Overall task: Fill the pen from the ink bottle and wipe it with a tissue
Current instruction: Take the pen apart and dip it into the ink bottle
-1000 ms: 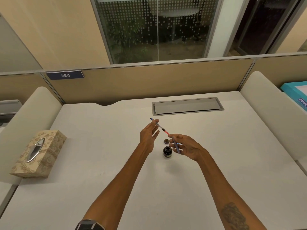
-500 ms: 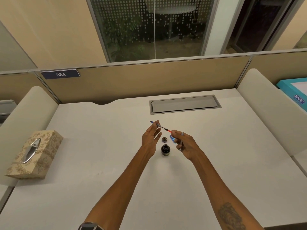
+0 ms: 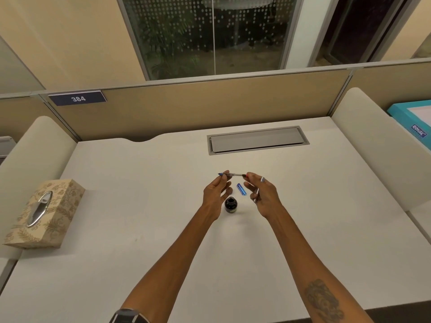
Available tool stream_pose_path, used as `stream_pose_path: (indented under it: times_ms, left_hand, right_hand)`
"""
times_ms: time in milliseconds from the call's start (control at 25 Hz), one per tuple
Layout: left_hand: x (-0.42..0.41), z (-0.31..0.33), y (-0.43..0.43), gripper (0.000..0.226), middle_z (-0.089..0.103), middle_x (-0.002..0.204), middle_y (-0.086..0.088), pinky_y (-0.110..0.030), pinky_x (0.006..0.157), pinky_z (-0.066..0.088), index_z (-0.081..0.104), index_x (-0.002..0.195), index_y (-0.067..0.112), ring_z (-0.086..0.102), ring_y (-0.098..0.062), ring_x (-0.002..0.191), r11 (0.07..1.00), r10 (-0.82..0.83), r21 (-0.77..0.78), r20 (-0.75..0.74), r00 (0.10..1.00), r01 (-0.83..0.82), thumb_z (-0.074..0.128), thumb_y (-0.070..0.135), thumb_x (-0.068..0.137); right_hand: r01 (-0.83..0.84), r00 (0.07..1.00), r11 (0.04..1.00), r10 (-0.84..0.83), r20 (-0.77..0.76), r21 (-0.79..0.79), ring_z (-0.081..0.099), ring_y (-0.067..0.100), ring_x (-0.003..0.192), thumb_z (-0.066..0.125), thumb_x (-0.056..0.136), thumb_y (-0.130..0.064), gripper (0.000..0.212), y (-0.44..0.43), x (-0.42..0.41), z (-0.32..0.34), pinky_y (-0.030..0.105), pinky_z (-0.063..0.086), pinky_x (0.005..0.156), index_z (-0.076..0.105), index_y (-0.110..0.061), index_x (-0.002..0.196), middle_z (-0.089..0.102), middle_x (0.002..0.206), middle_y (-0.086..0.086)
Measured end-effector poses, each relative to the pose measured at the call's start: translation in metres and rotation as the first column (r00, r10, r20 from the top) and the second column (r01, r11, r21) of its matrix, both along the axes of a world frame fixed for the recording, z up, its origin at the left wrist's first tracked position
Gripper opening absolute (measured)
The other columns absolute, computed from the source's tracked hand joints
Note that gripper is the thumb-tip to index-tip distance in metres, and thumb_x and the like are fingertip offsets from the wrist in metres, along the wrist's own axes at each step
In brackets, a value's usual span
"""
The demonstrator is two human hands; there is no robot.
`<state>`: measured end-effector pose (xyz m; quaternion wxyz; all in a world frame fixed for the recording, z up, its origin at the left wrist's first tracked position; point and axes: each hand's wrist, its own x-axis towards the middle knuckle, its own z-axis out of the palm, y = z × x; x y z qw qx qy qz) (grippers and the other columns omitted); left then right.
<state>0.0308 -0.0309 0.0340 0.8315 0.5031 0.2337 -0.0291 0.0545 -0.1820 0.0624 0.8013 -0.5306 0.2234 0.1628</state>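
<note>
your left hand (image 3: 215, 194) pinches the nib end of the pen's inner section (image 3: 233, 175); your right hand (image 3: 261, 194) pinches its red end and also holds a silver pen part (image 3: 256, 195). it hangs level at 12 o'clock of the open ink bottle (image 3: 231, 204), with the blue barrel (image 3: 241, 189) on the desk (image 3: 140, 229). the tissue box (image 3: 44, 213) sits well apart at 9 o'clock. a low wrist could tip the bottle and spill ink.

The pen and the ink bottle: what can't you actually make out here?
All in the head view:
- Pen: nib too small to make out.
- Ink bottle: ink level hidden by dark glass; label too small.
- Bottle cap: left hand covers where it lay.
- Silver part in right hand: mostly hidden by fingers.
- Tissue box: no tissue visible.
- Teal box: cut off by right edge.
</note>
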Motion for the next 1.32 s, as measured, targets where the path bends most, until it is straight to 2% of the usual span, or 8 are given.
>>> stream_pose_path:
  times_ms: [80,240,400,520,720,920,1120,1320]
  left_hand:
    - [-0.001,-0.007,0.003,0.037,0.069,0.123,-0.004,-0.024,0.084,0.059,0.062,0.132,0.010,0.067,-0.017,0.105,0.995,-0.025,0.101,-0.027,0.999,0.027,0.063,0.018,0.096]
    - [-0.008,-0.027,0.022,0.038,0.070,0.119,-0.004,-0.033,0.093,0.054,0.062,0.132,0.011,0.065,-0.016,0.107,0.963,0.050,0.268,-0.094,0.994,-0.023,0.064,0.008,0.095]
    - [-0.016,-0.045,0.034,0.038,0.068,0.122,-0.003,-0.031,0.088,0.050,0.064,0.131,0.014,0.062,-0.018,0.110,0.914,0.017,0.405,-0.118,0.993,0.032,0.063,0.007,0.094]
    - [-0.021,-0.054,0.034,0.039,0.067,0.129,0.002,-0.030,0.095,0.048,0.066,0.128,0.019,0.061,-0.017,0.115,0.871,-0.064,0.478,-0.124,0.990,0.117,0.067,0.009,0.090]
    - [-0.028,-0.058,0.025,0.042,0.064,0.129,0.007,-0.018,0.086,0.042,0.067,0.125,0.023,0.057,-0.013,0.117,0.795,-0.154,0.579,-0.100,0.983,0.183,0.074,0.014,0.085]
    - [-0.030,-0.059,0.018,0.047,0.062,0.128,0.008,-0.014,0.084,0.042,0.068,0.124,0.022,0.054,-0.010,0.117,0.761,-0.207,0.616,-0.068,0.976,0.204,0.078,0.010,0.080]
    - [-0.024,-0.060,0.010,0.041,0.065,0.123,0.005,-0.025,0.097,0.045,0.071,0.119,0.021,0.057,-0.007,0.112,0.711,-0.187,0.688,-0.020,0.982,0.149,0.079,0.015,0.079]
    - [-0.017,-0.065,0.005,0.030,0.070,0.114,0.006,-0.026,0.093,0.048,0.076,0.108,0.022,0.061,-0.008,0.109,0.665,-0.175,0.739,0.015,0.984,0.107,0.080,0.019,0.078]
  right_hand:
    - [0.031,0.998,0.996,-0.027,0.052,-0.086,0.071,0.015,0.086,0.068,0.092,-0.020,0.020,-0.004,0.003,0.004,0.016,0.037,0.044,0.071,-0.012,0.110,0.075,0.100,0.004]
    - [0.029,0.985,0.937,0.034,0.171,-0.349,0.070,0.013,0.078,0.067,0.092,-0.024,0.017,-0.014,0.007,0.006,0.020,0.036,0.049,0.072,-0.013,0.105,0.076,0.097,0.000]
    - [-0.006,0.953,0.818,0.178,0.243,-0.575,0.069,0.012,0.066,0.065,0.091,-0.021,0.014,-0.018,0.005,-0.002,0.020,0.049,0.061,0.074,-0.012,0.096,0.076,0.093,0.002]
    - [-0.043,0.934,0.731,0.273,0.233,-0.682,0.072,0.016,0.065,0.064,0.089,-0.020,0.011,-0.015,0.004,-0.007,0.035,0.056,0.072,0.075,-0.018,0.086,0.075,0.087,-0.003]
    - [-0.068,0.909,0.615,0.363,0.206,-0.785,0.072,0.018,0.068,0.064,0.088,-0.029,0.013,-0.005,0.002,-0.015,0.043,0.059,0.073,0.070,-0.030,0.077,0.073,0.080,-0.004]
    - [-0.091,0.892,0.539,0.418,0.172,-0.838,0.071,0.012,0.065,0.065,0.087,-0.036,0.012,0.006,-0.003,-0.016,0.035,0.054,0.069,0.069,-0.029,0.078,0.070,0.074,-0.010]
    - [-0.107,0.853,0.417,0.505,0.132,-0.903,0.070,0.018,0.078,0.063,0.089,-0.034,0.012,0.016,-0.006,-0.020,0.031,0.050,0.069,0.072,-0.026,0.088,0.073,0.087,-0.008]
    - [-0.106,0.840,0.344,0.534,0.101,-0.933,0.067,0.019,0.086,0.063,0.091,-0.033,0.014,0.021,-0.005,-0.021,0.028,0.044,0.068,0.072,-0.023,0.094,0.074,0.095,-0.005]
